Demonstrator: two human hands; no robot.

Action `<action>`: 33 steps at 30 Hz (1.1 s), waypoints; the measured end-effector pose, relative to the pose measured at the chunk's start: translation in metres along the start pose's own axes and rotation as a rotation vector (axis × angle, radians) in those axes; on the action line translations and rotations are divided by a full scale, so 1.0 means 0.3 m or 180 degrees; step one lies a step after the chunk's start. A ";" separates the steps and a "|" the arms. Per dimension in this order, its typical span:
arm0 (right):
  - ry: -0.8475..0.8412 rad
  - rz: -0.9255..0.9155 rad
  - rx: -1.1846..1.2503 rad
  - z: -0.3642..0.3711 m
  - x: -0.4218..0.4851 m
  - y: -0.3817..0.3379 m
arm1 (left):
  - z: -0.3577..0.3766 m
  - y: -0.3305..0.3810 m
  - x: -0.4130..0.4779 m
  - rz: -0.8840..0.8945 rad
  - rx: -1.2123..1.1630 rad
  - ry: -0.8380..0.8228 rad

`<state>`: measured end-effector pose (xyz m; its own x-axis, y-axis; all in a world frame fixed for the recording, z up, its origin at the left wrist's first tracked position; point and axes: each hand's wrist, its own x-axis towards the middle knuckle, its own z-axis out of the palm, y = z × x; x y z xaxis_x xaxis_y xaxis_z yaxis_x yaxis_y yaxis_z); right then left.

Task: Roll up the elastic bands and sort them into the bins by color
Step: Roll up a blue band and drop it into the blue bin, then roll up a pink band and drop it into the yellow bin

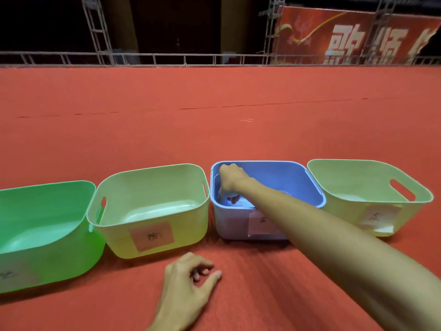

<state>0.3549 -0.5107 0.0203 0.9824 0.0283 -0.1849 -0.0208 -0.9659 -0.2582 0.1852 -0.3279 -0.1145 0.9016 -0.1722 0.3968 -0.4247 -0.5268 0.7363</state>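
One green bin [47,247], two yellow bins [188,235] [346,180], one blue bin [286,177]

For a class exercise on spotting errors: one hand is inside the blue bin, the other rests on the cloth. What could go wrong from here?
The right hand is deep in the blue bin, forearm over its near rim; pulling out could drag or tip it, since the left hand steadies nothing. The pink-labelled yellow bin and the far-right yellow bin look alike, so colours could get mixed up.

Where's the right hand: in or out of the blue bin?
In: right hand reaches below the rim of the blue bin, fingers curled near its floor.
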 end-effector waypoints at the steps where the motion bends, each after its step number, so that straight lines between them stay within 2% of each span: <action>1: 0.0000 0.0082 0.0073 0.006 -0.005 0.005 | -0.003 0.004 -0.002 -0.0007 -0.0013 -0.0023; 10: -0.0026 0.0403 0.0437 -0.014 -0.038 0.017 | -0.021 0.026 -0.018 -0.0119 -0.0160 0.0012; 18: -0.0191 0.0279 0.0717 -0.083 -0.079 0.035 | -0.021 0.027 -0.023 -0.0255 -0.0203 0.0044; 21: 0.0257 0.0118 0.1147 -0.170 -0.136 0.048 | -0.026 0.036 -0.022 -0.0309 -0.0235 0.0057; 23: 0.0820 -0.0038 0.1449 -0.228 -0.216 0.051 | -0.038 0.055 -0.031 -0.0393 -0.0238 0.0051; 27: 0.2664 -0.0585 0.2247 -0.238 -0.504 0.012 | -0.127 0.112 -0.132 -0.0876 -0.0415 0.0004; 29: 0.3341 -0.0716 0.2647 -0.155 -0.672 -0.019 | -0.216 0.129 -0.225 -0.0883 -0.0334 -0.0015; 31: 0.3388 -0.0784 0.3008 -0.024 -0.825 -0.071 | -0.338 0.145 -0.323 -0.0792 -0.0228 0.0113; 33: 0.3013 -0.0849 0.3194 0.134 -0.948 -0.149 | -0.477 0.153 -0.407 -0.0718 -0.0194 0.0336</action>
<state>0.0690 -0.4652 0.0463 0.7205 -0.3907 0.5729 0.4563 -0.3549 -0.8160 0.0439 -0.2119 -0.0506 0.9618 0.0336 0.2716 -0.2210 -0.4902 0.8431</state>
